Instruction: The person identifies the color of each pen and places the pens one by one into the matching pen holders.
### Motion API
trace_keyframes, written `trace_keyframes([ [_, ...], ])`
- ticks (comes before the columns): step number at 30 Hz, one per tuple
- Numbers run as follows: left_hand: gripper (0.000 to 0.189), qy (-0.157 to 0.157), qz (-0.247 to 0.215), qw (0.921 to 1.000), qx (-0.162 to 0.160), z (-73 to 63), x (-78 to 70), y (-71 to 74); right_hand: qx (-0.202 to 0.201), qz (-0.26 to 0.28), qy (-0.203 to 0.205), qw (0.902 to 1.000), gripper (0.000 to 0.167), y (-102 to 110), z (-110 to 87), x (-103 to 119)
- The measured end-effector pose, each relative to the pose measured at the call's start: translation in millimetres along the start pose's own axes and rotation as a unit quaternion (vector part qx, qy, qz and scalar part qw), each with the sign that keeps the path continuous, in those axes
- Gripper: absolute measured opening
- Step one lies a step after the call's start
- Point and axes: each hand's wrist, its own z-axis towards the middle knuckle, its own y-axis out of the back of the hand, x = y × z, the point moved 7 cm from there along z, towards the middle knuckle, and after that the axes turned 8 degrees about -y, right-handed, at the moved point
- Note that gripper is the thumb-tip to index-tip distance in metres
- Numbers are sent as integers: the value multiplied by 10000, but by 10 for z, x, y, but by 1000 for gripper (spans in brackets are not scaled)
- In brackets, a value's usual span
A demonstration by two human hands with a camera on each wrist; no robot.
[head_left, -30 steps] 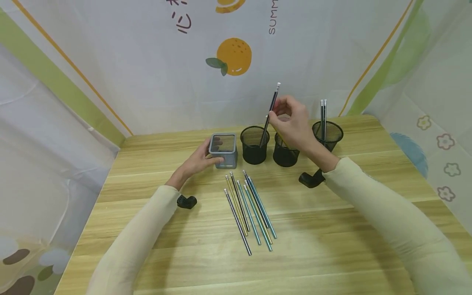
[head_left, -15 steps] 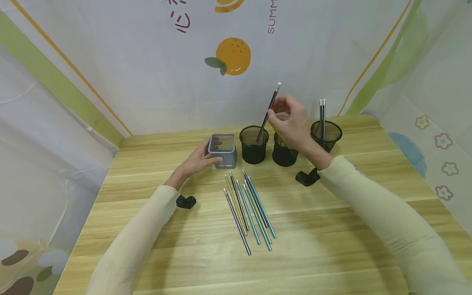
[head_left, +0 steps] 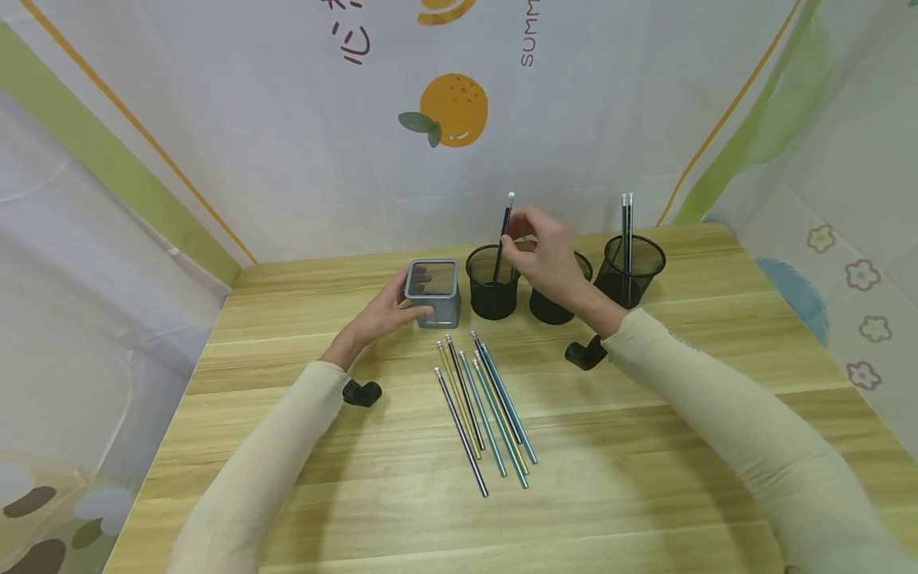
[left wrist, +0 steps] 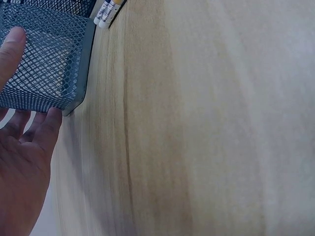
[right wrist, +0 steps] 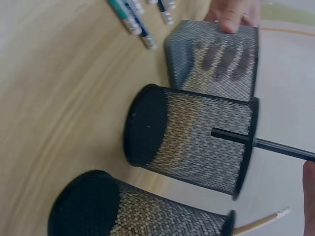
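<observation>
Just left of centre, a square grey mesh cup (head_left: 439,311) is held by the left hand (head_left: 383,313), opened about cup-wide, thumb in front and fingers round the back. Below that, a bunch of loose pencils (head_left: 484,414) is spread on the table (head_left: 323,494). Near centre, a dark pencil (head_left: 506,220) is dipped into a round black cup (head_left: 493,303), tip off the bottom; it's pinched by the right hand (head_left: 547,253), basically closed to pencil width. Next along, the middle cup (head_left: 551,309) is partly covered by that hand, yellow pencil (right wrist: 261,222) inside. Right side: two dark pencils (head_left: 630,223) are propped in the last cup (head_left: 648,263).
</observation>
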Motion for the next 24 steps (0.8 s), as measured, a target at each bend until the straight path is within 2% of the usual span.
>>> trace_keyframes([
  [8,73,8,-29,10000,-10,-4,1,4,873,-505,3,9949,13,-268,-39,-108],
  [14,74,-18,41,10000,4,0,-3,-1,1350,-839,-293,9869,12,-398,-61,-170],
  [18,75,-19,126,9999,29,-4,-27,-10,1441,-978,-457,9837,12,-411,-77,-195],
  [24,75,-14,160,9999,38,-12,-37,-8,1285,-911,-520,9861,14,-330,-83,-190],
])
